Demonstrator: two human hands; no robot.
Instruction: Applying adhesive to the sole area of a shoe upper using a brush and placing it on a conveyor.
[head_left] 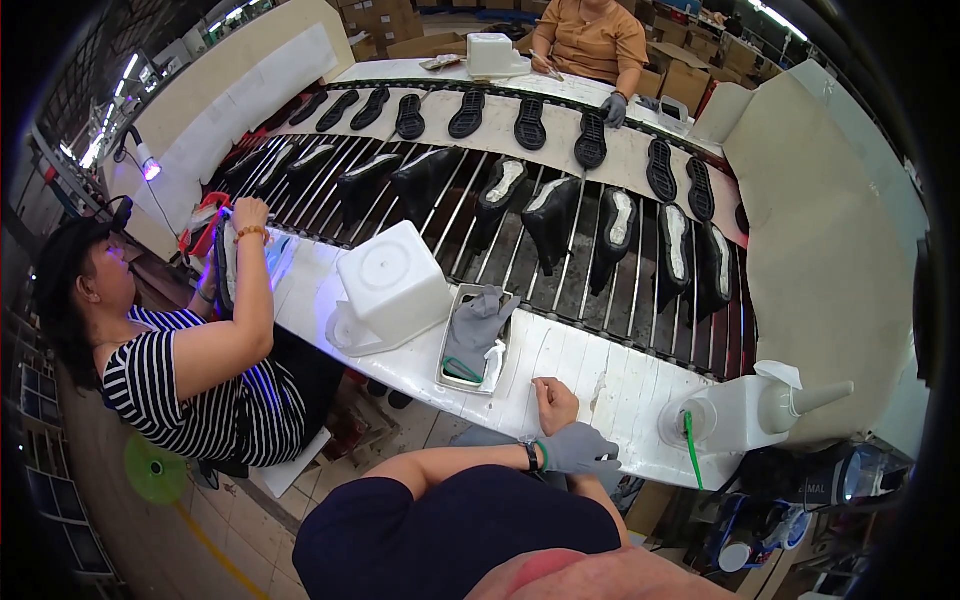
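My right hand [555,402] is bare and curled into a loose fist, resting on the white table edge [600,380]. My left hand [582,449] wears a grey glove, with a watch and green band at the wrist. It lies across my right wrist and holds nothing. A white tray [449,352] with a grey glove [478,318] and a green-handled tool in it is the nearest thing, to the left of my hands. Black shoe uppers [552,215] stand on the rod conveyor beyond.
A white square bucket [392,280] sits on the table left of the tray. A white nozzle bottle [755,408] with a green tube [690,450] lies at the right. Black soles [530,122] line the far belt. A person in stripes [200,380] works at left, another in orange [595,45] opposite.
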